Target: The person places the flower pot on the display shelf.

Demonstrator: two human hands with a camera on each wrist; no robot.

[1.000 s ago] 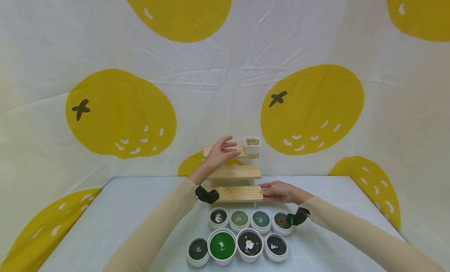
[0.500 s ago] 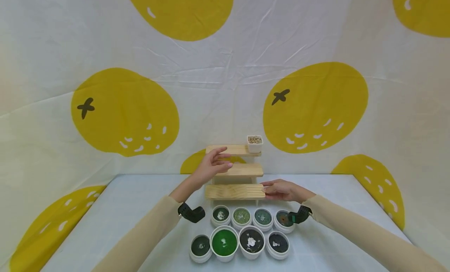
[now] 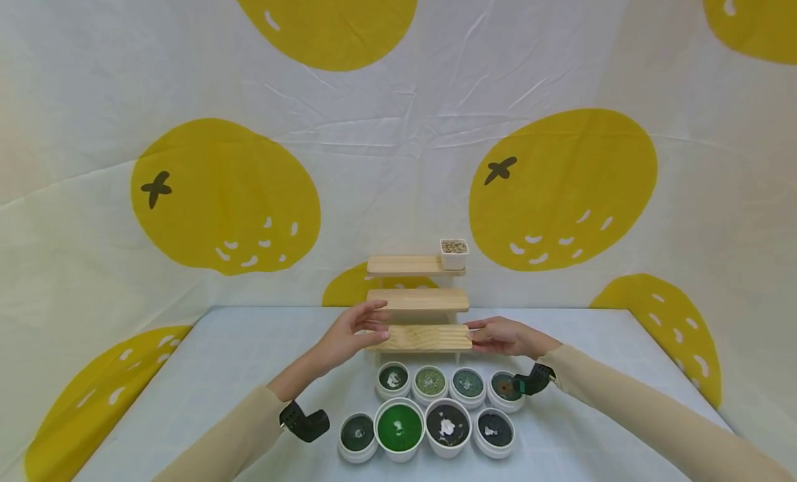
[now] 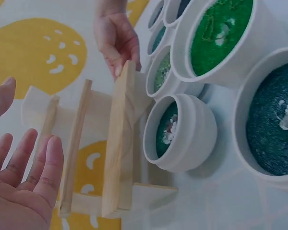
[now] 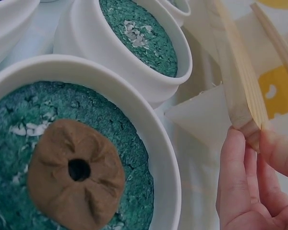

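A three-step wooden shelf stand (image 3: 417,300) stands against the back backdrop. My right hand (image 3: 507,337) pinches the right end of its lowest board (image 3: 429,337), thumb on one face and fingers on the other, as the right wrist view shows at the board's end (image 5: 249,112). At the same board's left end is my left hand (image 3: 345,337), overlapping it in the head view. In the left wrist view the left hand's fingers (image 4: 50,163) are spread, palm facing the camera, with nothing in them. A small square white pot (image 3: 454,256) filled with pebbles sits on the top board's right end.
Several round white pots stand in two rows before the stand, including a bright green one (image 3: 400,429) and a dark one with a white patch (image 3: 448,428). One pot holds a brown, flower-like piece (image 5: 93,196) with a central hole. A lemon-print cloth (image 3: 224,191) hangs behind.
My left hand has come down and toward me, from beside the top board to the lowest board's left end. The right hand keeps its hold on the right end.
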